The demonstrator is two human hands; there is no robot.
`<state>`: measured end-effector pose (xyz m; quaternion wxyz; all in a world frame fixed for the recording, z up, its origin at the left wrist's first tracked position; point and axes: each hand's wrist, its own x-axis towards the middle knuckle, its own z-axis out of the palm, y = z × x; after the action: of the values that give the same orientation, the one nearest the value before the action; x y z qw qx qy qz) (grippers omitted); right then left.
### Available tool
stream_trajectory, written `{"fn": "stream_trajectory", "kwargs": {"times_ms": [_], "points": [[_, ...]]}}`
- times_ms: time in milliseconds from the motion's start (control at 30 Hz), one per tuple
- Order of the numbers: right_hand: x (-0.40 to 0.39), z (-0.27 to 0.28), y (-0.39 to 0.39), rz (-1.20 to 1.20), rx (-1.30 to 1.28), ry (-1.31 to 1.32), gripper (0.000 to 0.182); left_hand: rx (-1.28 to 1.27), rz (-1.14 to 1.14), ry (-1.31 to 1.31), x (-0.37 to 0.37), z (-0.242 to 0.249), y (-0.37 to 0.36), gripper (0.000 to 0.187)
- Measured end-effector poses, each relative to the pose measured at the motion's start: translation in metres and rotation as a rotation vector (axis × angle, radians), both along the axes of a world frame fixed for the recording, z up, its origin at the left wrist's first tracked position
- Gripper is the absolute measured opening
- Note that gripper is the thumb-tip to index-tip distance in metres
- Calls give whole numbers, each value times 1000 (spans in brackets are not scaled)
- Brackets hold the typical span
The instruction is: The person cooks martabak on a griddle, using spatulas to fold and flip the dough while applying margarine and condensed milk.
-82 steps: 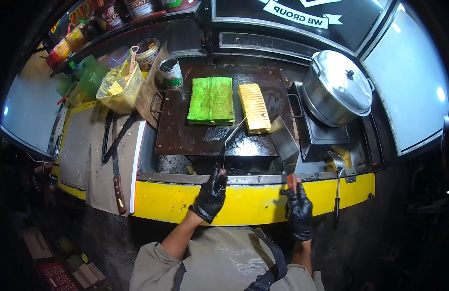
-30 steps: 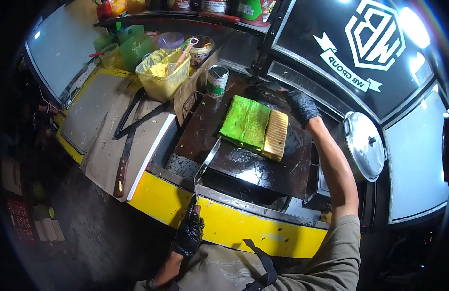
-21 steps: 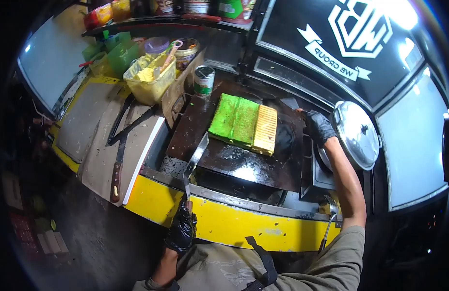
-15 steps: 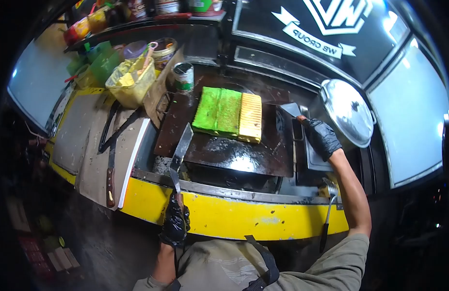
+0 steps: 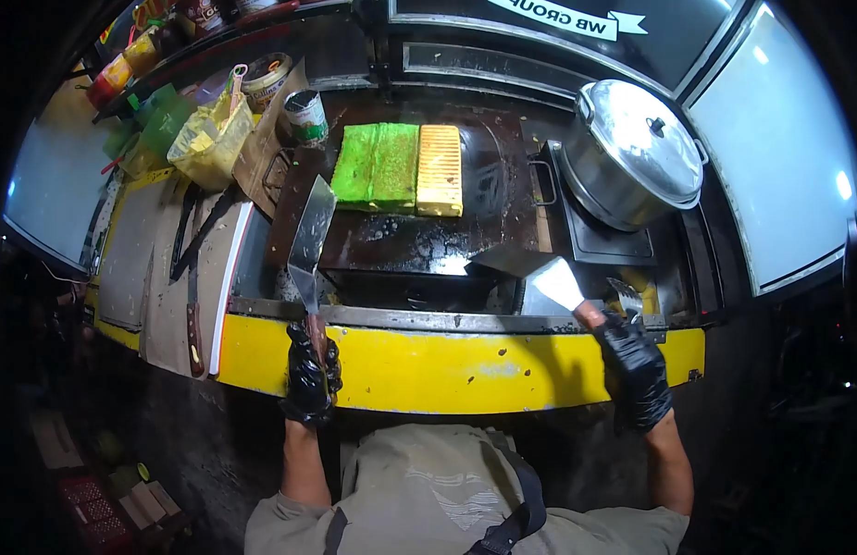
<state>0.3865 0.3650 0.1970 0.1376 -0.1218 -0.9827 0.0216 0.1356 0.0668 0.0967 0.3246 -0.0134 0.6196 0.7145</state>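
My left hand (image 5: pixel 310 375), in a black glove, is closed round the handle of a metal spatula (image 5: pixel 313 227). Its blade points up over the left front corner of a dark griddle plate (image 5: pixel 501 171). In my black-gloved right hand (image 5: pixel 635 372) is a wide-bladed spatula (image 5: pixel 553 283), gripped by its brown handle and reaching left past the plate's front right corner. Green bread (image 5: pixel 377 166) lies on the plate, side by side with a pale yellow ridged piece (image 5: pixel 440 171). Neither spatula touches the bread.
At the right stands a large lidded pot (image 5: pixel 623 153). An open can (image 5: pixel 305 117) and a tub of yellow spread (image 5: pixel 211 143) are at the back left. A knife (image 5: pixel 194 324) lies on the left board (image 5: pixel 165 319). The yellow counter edge (image 5: pixel 447 370) runs along the front.
My right hand has drawn back from beside the pot to the counter's front edge, bringing its spatula along. The view has shifted; my left hand still holds its spatula upright.
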Motion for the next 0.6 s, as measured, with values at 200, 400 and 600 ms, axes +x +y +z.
{"fn": "stream_trajectory", "kwargs": {"times_ms": [200, 400, 600], "points": [[27, 23, 5, -82, -19, -36, 46, 138, 37, -197, -3, -6, -12, 40], [-9, -40, 5, 49, -65, 7, 44, 160, 52, -243, -10, -18, -19, 42], [-9, -13, -39, -28, 33, -42, 42, 174, 152, -226, 3, 15, -23, 45]]}}
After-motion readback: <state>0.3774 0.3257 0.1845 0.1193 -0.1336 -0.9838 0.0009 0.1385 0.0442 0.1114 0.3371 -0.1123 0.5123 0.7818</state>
